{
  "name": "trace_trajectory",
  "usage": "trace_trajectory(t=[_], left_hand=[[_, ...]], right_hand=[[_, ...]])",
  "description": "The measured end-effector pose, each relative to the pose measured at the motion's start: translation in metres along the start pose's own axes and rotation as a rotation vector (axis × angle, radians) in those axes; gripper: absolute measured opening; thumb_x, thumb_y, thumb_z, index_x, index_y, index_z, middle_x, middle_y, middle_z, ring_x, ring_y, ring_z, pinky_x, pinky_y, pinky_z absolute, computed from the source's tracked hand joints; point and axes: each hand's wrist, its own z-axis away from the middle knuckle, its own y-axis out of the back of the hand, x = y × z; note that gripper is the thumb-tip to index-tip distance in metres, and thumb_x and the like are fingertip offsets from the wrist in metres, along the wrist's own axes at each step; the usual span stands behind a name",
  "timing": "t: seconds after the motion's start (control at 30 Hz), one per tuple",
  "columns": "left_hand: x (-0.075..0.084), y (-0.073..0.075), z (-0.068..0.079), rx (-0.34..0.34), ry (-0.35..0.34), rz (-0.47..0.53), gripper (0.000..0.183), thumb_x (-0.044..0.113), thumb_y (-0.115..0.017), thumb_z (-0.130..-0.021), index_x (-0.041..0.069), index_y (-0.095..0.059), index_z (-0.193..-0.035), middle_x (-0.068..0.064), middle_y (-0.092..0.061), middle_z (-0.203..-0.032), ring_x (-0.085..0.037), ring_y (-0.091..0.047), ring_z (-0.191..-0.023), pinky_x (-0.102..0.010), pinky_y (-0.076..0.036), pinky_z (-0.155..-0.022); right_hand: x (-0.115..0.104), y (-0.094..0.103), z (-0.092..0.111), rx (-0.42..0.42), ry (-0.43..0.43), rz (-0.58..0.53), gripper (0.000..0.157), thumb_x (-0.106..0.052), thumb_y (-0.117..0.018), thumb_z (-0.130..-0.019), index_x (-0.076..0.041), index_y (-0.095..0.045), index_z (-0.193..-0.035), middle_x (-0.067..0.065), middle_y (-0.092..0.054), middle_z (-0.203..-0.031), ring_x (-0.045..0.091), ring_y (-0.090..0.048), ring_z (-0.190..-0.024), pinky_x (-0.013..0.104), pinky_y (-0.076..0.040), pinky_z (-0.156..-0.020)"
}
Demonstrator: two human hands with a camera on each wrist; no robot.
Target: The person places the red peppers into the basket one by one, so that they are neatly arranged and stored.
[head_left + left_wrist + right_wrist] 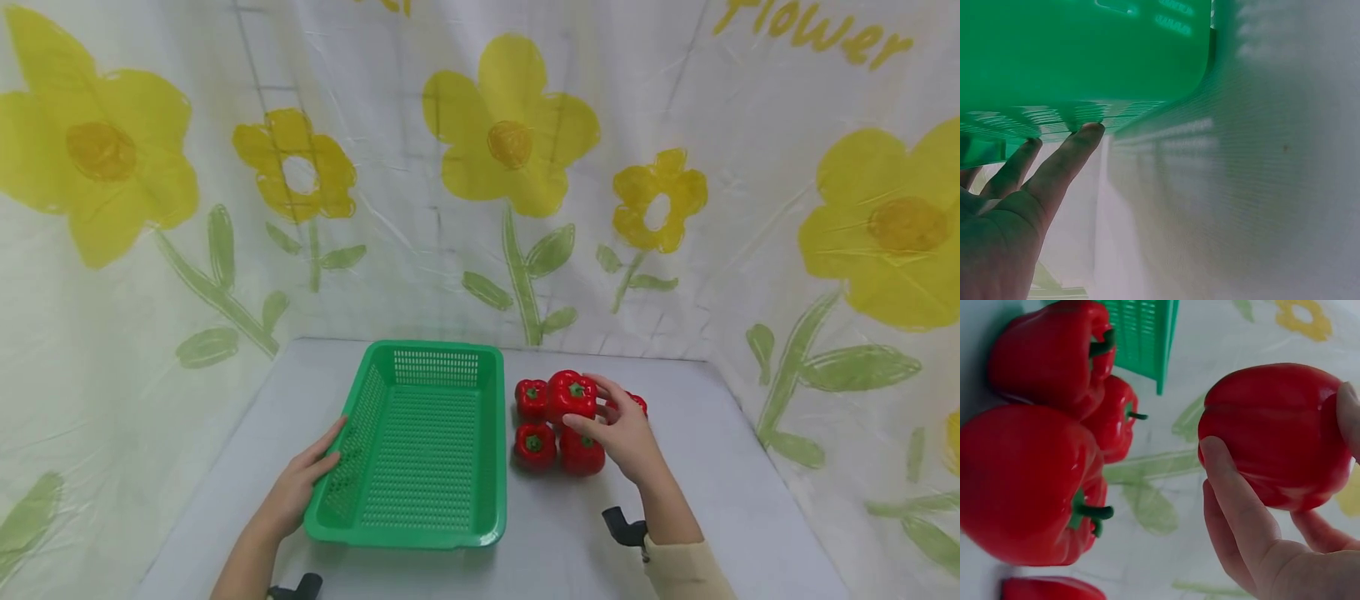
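My right hand grips a red bell pepper between thumb and fingers, lifted above the other peppers. In the right wrist view this held bell pepper hangs apart from the group. Several more red bell peppers with green stems, such as this one at the front left, sit close together right of a green plastic basket. My left hand touches the basket's left side. The left wrist view shows straight fingers against the slotted wall; some fingers are partly hidden by the basket.
The basket stands on a white table, its slotted floor facing up. Behind the table hangs a white curtain with painted yellow flowers. A black wrist mount sits by the right wrist, another by the left.
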Motion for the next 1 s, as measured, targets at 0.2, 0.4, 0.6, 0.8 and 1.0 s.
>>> trace_trajectory(t=[0.2, 0.4, 0.6, 0.8, 1.0], left_hand=[[-0.001, 0.000, 0.000, 0.002, 0.000, 0.003, 0.054, 0.033, -0.038, -0.110, 0.029, -0.023, -0.162, -0.002, -0.009, -0.170, -0.038, -0.001, -0.156, -0.061, -0.010, -0.122], [-0.002, 0.001, 0.001, -0.003, 0.004, 0.012, 0.054, 0.032, -0.037, -0.110, 0.028, -0.023, -0.162, -0.002, -0.008, -0.170, -0.037, -0.001, -0.156, -0.060, -0.010, -0.122], [0.001, 0.001, 0.002, -0.002, 0.012, 0.016, 0.054, 0.031, -0.037, -0.110, 0.028, -0.022, -0.162, -0.002, -0.008, -0.170, -0.038, -0.001, -0.156, -0.059, -0.011, -0.122], [0.002, 0.001, 0.002, -0.004, 0.017, 0.023, 0.054, 0.030, -0.037, -0.110, 0.027, -0.022, -0.162, -0.002, -0.007, -0.170, -0.038, -0.001, -0.156, -0.058, -0.011, -0.122], [0.003, 0.000, 0.000, 0.002, 0.010, 0.010, 0.054, 0.032, -0.036, -0.110, 0.026, -0.022, -0.162, -0.002, -0.007, -0.170, -0.038, -0.001, -0.156, -0.060, -0.010, -0.122]], right_hand=[[-0.007, -0.007, -0.005, -0.012, -0.008, -0.035, 0.087, -0.045, -0.087, -0.076, -0.031, -0.043, -0.150, 0.008, -0.043, -0.151, 0.038, -0.048, -0.136, 0.049, -0.059, -0.092], [-0.015, -0.011, -0.010, -0.005, -0.003, -0.046, 0.088, -0.047, -0.087, -0.076, -0.030, -0.042, -0.150, 0.006, -0.042, -0.152, 0.035, -0.048, -0.136, 0.049, -0.059, -0.092], [-0.022, -0.016, -0.017, 0.005, 0.002, -0.062, 0.085, -0.047, -0.087, -0.077, -0.031, -0.044, -0.148, 0.004, -0.044, -0.151, 0.033, -0.052, -0.132, 0.051, -0.059, -0.092], [-0.028, -0.023, -0.025, -0.007, -0.009, -0.079, 0.087, -0.050, -0.087, -0.076, -0.031, -0.043, -0.149, 0.003, -0.045, -0.150, 0.033, -0.055, -0.130, 0.053, -0.058, -0.094], [-0.033, -0.029, -0.032, -0.016, -0.005, -0.086, 0.088, -0.050, -0.087, -0.076, -0.031, -0.043, -0.149, 0.002, -0.044, -0.149, 0.033, -0.052, -0.131, 0.049, -0.059, -0.093]])
